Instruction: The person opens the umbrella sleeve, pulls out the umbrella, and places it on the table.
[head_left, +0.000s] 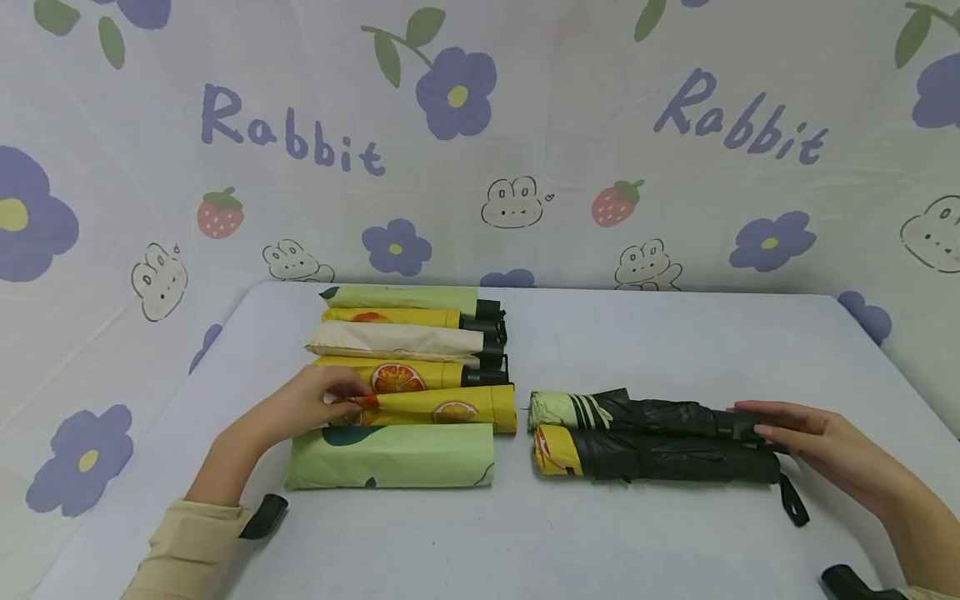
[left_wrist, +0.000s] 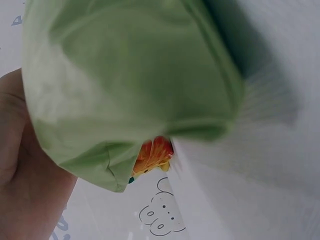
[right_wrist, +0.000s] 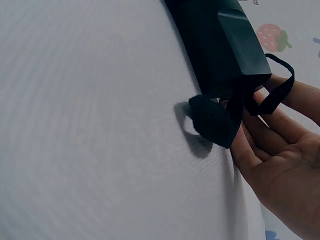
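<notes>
My left hand [head_left: 311, 404] pinches the left end of a yellow orange-print umbrella sleeve [head_left: 480, 408]. Just in front lies a wide light green sleeve [head_left: 405, 458], which fills much of the left wrist view and hides the fingertips there. On the right, two folded umbrellas with black undersides lie side by side: a green-tipped one [head_left: 652, 414] behind and a yellow-tipped one [head_left: 675, 458] in front. My right hand [head_left: 832, 446] holds the green-tipped umbrella's handle end between thumb and fingers. In the right wrist view, a black handle with straps [right_wrist: 225, 50] partly covers the fingers.
Behind the left hand, several sleeved umbrellas lie in a row, among them a cream one [head_left: 397, 340], a yellow one [head_left: 337, 373] and a green one [head_left: 405, 297]. A white table [head_left: 600, 533] carries everything. A printed cloth [head_left: 562, 100] hangs behind.
</notes>
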